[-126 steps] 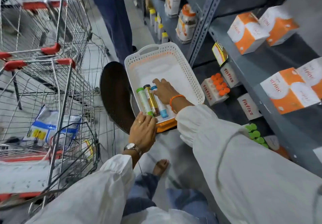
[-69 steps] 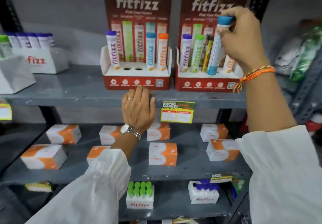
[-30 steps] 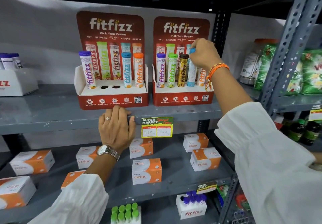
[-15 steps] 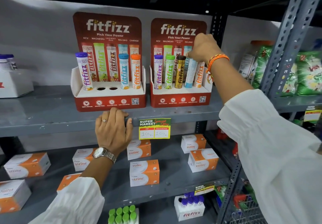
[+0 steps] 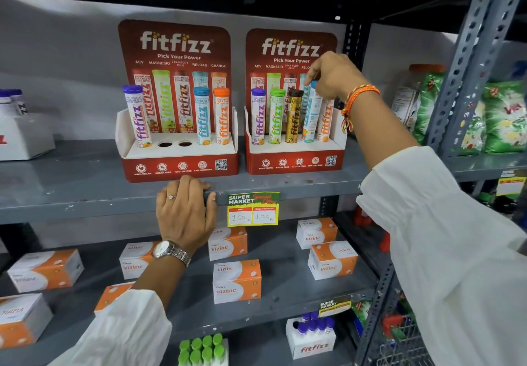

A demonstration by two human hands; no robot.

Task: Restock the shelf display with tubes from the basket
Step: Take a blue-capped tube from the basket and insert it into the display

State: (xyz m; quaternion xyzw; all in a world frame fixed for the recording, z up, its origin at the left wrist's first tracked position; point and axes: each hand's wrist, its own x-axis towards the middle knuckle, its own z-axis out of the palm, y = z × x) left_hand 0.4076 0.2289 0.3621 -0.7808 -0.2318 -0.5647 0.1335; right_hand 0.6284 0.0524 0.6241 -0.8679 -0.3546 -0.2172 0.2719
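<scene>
Two red fitfizz displays stand on the grey shelf (image 5: 85,189). The left display (image 5: 176,163) holds three tubes and shows two empty holes (image 5: 174,144) in its middle. In the right display (image 5: 293,163) stand five tubes. My right hand (image 5: 333,75) pinches the cap of the blue tube (image 5: 310,117), which leans slightly in the fourth slot. Below the left display, my left hand (image 5: 185,211) grips the shelf's front edge. The basket is out of view.
A yellow price tag (image 5: 252,209) hangs on the shelf lip. Orange-and-white Vizinc boxes (image 5: 236,280) lie on the shelf below. Lower down sit boxes of green-capped tubes (image 5: 204,348) and purple-capped tubes (image 5: 312,337). A steel upright (image 5: 470,52) and green packets (image 5: 504,114) stand at right.
The blue tube has gone from mid-air into the right display's fourth slot, and my right hand stays on its cap. My left hand has kept its place on the shelf edge.
</scene>
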